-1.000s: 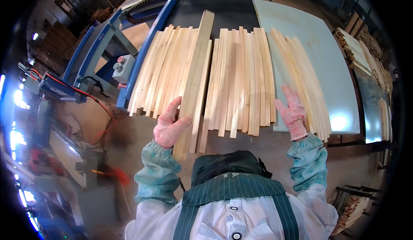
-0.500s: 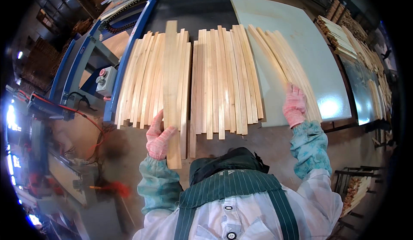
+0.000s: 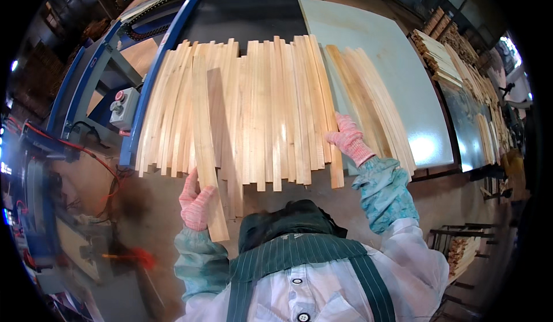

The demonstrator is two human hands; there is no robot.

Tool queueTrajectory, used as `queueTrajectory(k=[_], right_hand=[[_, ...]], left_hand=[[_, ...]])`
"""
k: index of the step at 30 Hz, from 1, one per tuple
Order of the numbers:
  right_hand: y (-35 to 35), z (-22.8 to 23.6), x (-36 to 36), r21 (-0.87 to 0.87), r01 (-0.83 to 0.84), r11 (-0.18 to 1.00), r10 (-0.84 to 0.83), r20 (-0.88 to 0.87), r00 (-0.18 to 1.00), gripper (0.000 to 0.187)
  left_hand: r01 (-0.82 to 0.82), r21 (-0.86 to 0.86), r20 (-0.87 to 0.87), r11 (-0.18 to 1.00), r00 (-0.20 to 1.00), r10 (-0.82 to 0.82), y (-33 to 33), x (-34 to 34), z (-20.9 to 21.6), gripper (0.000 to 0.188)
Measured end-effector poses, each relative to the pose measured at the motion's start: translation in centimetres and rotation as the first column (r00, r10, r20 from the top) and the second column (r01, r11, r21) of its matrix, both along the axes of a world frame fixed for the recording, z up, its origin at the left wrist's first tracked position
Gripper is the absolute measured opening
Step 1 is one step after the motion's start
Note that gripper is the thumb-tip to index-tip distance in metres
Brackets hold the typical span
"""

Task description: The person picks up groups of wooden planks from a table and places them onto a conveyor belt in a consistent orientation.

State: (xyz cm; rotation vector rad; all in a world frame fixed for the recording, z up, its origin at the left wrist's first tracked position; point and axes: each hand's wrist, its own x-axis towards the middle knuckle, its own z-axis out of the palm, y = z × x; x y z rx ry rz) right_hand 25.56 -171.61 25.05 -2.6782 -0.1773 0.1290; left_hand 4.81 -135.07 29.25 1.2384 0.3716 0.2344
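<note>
Left of centre, a wooden slat [image 3: 204, 126] is pinched near its lower end by the left hand [image 3: 194, 202]. Right of centre, the slat row's edge [image 3: 336, 175] is touched by the right hand [image 3: 349, 138] — whether gripped cannot be told.

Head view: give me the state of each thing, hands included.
Left gloved hand: closed on a wooden strip.
Held wooden strip: slanted across the row, near end overhanging.
Right gloved hand: at the row's right edge; grip unclear.
Row of wooden strips: side by side, ends uneven.
Wooden strips on the grey side table: lying together, slanted.
Black bed: partly covered.
Red button: pressed or not, can't tell.
</note>
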Motion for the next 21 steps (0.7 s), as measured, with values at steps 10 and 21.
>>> queueTrajectory(k=[10,21], right_hand=[[-1.0,0.4,0.8,0.189,0.109,0.976,-0.099,-0.058,0.993,0.072],[-4.3,1.6,-2.1,0.058,0.202,0.978,-0.205,0.048,0.978,0.047]], left_hand=[[0.136,0.053,0.035,0.989,0.99,-0.138,-2.4,3.2,1.4,0.062],[0.154,0.065,0.022,0.986,0.988,-0.156,-2.9,2.4,1.5,0.063]])
